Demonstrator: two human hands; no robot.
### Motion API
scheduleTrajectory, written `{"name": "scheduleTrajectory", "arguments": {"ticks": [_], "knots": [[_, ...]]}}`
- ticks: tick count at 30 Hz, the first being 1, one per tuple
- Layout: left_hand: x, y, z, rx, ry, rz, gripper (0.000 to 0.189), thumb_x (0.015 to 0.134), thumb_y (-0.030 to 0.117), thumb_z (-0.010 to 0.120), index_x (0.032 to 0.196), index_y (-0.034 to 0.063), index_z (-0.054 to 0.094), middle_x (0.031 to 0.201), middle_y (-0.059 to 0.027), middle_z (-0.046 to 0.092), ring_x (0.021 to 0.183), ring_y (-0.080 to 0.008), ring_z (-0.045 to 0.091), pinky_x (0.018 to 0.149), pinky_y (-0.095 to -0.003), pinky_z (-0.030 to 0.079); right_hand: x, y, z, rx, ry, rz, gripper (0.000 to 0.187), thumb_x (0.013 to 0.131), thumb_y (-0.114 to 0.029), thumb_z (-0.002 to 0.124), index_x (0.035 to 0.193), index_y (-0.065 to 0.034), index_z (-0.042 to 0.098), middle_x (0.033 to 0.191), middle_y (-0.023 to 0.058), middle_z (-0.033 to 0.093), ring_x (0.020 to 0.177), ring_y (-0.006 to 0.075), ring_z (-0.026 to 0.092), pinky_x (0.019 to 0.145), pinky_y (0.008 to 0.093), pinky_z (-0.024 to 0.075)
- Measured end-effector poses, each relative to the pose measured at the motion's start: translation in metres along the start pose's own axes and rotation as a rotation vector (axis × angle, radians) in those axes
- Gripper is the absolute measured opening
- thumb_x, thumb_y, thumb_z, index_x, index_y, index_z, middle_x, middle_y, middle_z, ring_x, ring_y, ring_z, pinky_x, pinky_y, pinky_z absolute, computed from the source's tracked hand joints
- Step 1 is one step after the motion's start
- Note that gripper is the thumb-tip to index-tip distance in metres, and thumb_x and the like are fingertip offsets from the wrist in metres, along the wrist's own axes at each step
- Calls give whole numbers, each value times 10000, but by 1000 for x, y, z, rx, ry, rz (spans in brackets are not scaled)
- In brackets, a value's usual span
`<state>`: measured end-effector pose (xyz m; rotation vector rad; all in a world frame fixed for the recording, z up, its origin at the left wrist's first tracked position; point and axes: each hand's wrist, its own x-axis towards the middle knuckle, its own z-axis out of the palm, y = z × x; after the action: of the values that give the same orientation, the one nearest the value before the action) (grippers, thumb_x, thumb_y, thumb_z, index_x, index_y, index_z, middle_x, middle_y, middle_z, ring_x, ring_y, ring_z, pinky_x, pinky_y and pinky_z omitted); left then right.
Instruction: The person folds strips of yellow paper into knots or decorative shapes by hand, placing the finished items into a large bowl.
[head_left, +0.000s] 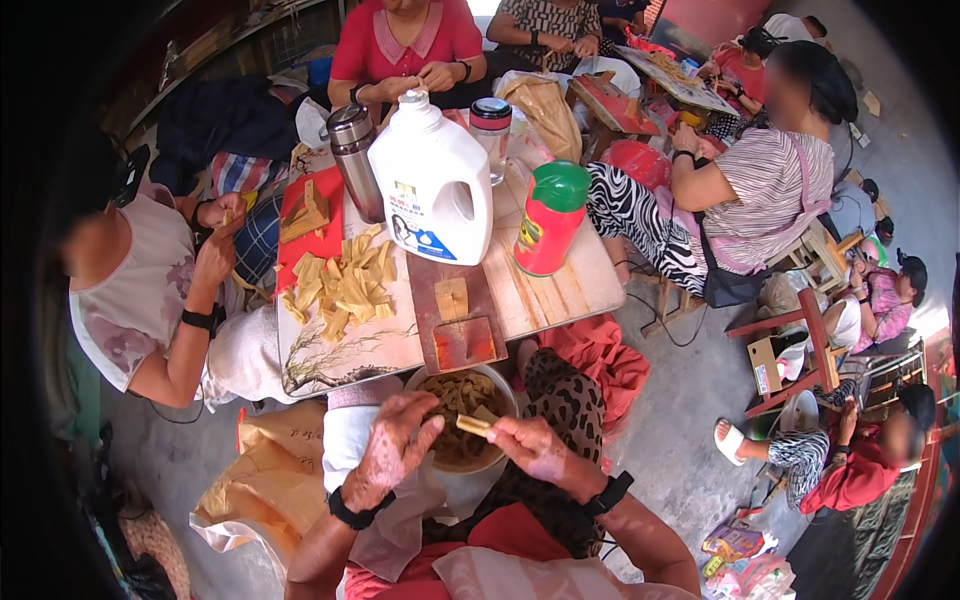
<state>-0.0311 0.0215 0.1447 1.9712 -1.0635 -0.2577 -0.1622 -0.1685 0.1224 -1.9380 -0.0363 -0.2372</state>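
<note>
In my right hand (529, 448), a pale yellow folded strip (474, 426) is pinched between thumb and fingertips. My left hand (399, 439) is held just left of it, thumb and fingers spread, with nothing visible in it. Beneath both hands sits a round white tub (459, 472) filled with similar yellow-brown strips (469, 397), partly hidden by my hands. Beyond the tub, a dark red board (424, 330) lies on the low table (345, 371). The board carries a small wooden block (451, 298) and an orange-red worn pad (466, 341) at its near end.
A heap of yellow strips (341, 285) lies on the table's left. Standing there are a white plastic jug (431, 180), a steel flask (354, 161), a glass jar (491, 142) and a red canister (551, 217). A brown sack (262, 480) is at left; several people sit around.
</note>
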Motion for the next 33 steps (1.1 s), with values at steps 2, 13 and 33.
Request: {"name": "scheduleTrajectory", "arguments": {"ticks": [2,13,33], "knots": [[-6,20,2,-132,-95,39,315,841,165,600,1081,-33,551,1042,-214,577,985,-369,541,863,-406,438,-8,-12,3,7,-55,59,131,900,-113,518,816,-11,524,612,124,510,517,248,529,482,337,400],[-44,26,-16,-264,-260,5,82,799,14,619,880,4,620,721,-119,608,651,-266,589,568,-324,465,-30,-37,21,2,-272,72,183,904,-220,534,895,-42,496,640,158,515,581,332,542,510,400,409],[-64,35,-41,-159,-553,130,170,881,189,571,859,28,622,642,-115,551,597,-298,569,538,-370,452,-25,-49,41,34,-464,-83,198,921,-219,490,851,-39,447,655,165,481,629,359,509,545,440,367]]}}
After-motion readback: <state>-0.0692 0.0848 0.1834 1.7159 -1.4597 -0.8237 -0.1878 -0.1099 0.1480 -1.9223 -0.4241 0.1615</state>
